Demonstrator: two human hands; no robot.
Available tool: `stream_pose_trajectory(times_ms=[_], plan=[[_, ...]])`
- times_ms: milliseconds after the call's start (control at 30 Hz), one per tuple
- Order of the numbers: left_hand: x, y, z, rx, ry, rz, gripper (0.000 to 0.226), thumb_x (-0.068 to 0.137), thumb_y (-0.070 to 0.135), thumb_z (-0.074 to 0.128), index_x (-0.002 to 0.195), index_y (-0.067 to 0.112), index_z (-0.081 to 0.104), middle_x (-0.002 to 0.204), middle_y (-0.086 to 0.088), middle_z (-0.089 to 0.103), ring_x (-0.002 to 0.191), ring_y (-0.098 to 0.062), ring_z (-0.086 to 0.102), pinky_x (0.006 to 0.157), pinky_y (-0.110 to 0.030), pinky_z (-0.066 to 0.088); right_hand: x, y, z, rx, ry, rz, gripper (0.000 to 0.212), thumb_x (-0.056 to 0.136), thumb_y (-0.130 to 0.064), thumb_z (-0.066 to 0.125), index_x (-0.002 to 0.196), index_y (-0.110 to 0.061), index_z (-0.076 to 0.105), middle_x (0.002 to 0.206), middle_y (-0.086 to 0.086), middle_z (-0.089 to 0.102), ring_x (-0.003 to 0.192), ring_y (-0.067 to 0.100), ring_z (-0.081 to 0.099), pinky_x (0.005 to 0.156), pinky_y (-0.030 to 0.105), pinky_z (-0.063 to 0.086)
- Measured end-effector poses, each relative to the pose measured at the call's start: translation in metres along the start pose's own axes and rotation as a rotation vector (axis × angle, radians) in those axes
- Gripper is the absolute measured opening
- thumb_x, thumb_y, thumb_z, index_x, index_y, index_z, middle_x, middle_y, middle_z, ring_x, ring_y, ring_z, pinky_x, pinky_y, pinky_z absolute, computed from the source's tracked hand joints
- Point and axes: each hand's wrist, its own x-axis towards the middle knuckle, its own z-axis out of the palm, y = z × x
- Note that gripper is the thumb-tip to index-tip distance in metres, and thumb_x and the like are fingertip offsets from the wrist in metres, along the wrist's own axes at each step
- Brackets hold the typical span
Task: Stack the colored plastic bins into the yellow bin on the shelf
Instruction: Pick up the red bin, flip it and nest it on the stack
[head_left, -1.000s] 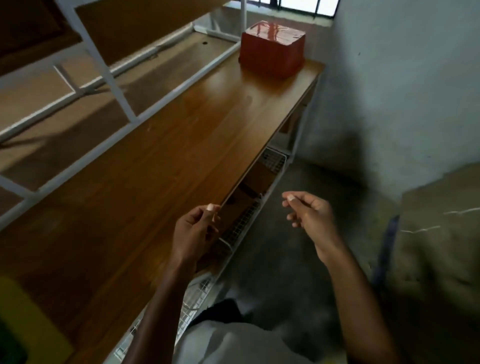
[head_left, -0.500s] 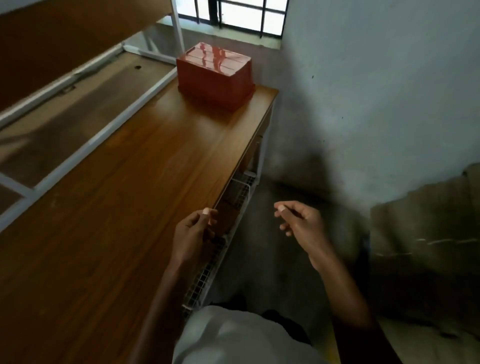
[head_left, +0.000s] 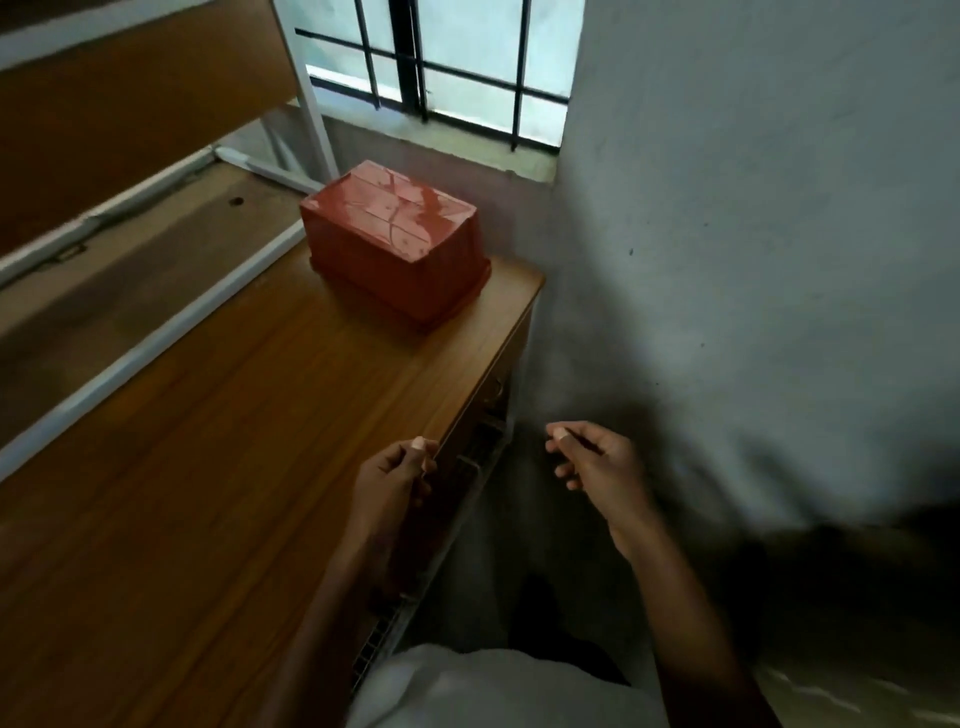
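Observation:
A red plastic bin (head_left: 395, 239) lies upside down at the far end of the wooden shelf board (head_left: 218, 426), near the wall. My left hand (head_left: 389, 483) hovers over the board's front edge with fingers loosely curled, holding nothing. My right hand (head_left: 597, 462) hangs in the air over the floor to the right of the shelf, fingers loosely curled and empty. Both hands are well short of the red bin. The yellow bin is out of view.
White metal frame rails (head_left: 150, 343) run along the back of the shelf, with an upright post (head_left: 311, 98). A grey wall (head_left: 753, 208) and a barred window (head_left: 441, 62) close off the far side. Wire racks (head_left: 384, 634) sit below the board.
My view has swung right and forward, so the red bin appears nearer and lower in the frame and the yellow shape at bottom left is gone. Both hands keep the same loose pose.

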Motion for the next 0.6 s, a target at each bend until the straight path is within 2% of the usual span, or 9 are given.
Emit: stream_pose_trajectory(times_ms=[100, 267, 433, 600], plan=[[0.035, 0.021, 0.025, -0.091, 0.095, -0.014, 0.03, 0.108, 0.033, 0.053, 0.107, 0.015, 0.077, 0.084, -0.002, 0.068, 0.074, -0.022, 0.059, 0.063, -0.031, 0.045, 0.061, -0.035, -0.007, -0.051, -0.097, -0.028, 0.013, 0.103, -0.025, 0.062, 0.104, -0.028, 0.075, 0.094, -0.003, 0.075, 0.067, 0.006, 0.061, 0.063, 0.023, 0.049], [0.093, 0.047, 0.049, -0.155, 0.217, -0.071, 0.03, 0.108, 0.034, 0.052, 0.107, 0.016, 0.076, 0.09, -0.002, 0.067, 0.073, -0.018, 0.059, 0.061, -0.028, 0.044, 0.157, -0.08, -0.003, -0.13, -0.246, -0.041, 0.016, 0.104, -0.025, 0.06, 0.108, -0.022, 0.075, 0.098, 0.0, 0.075, 0.07, 0.009, 0.061, 0.063, 0.024, 0.049], [0.162, 0.073, 0.05, -0.209, 0.36, -0.062, 0.028, 0.106, 0.036, 0.055, 0.105, 0.019, 0.077, 0.092, 0.002, 0.072, 0.076, -0.017, 0.063, 0.066, -0.03, 0.048, 0.248, -0.101, 0.024, -0.154, -0.301, -0.074, 0.017, 0.103, -0.024, 0.064, 0.11, -0.017, 0.077, 0.098, 0.001, 0.078, 0.066, 0.006, 0.064, 0.056, 0.021, 0.051], [0.234, 0.101, 0.038, -0.229, 0.425, -0.01, 0.025, 0.105, 0.036, 0.058, 0.1, 0.022, 0.078, 0.09, 0.0, 0.071, 0.07, -0.016, 0.062, 0.06, -0.029, 0.046, 0.323, -0.124, 0.06, -0.18, -0.348, -0.043, 0.02, 0.102, -0.033, 0.064, 0.112, -0.022, 0.077, 0.099, -0.002, 0.079, 0.076, 0.013, 0.069, 0.064, 0.026, 0.053]])
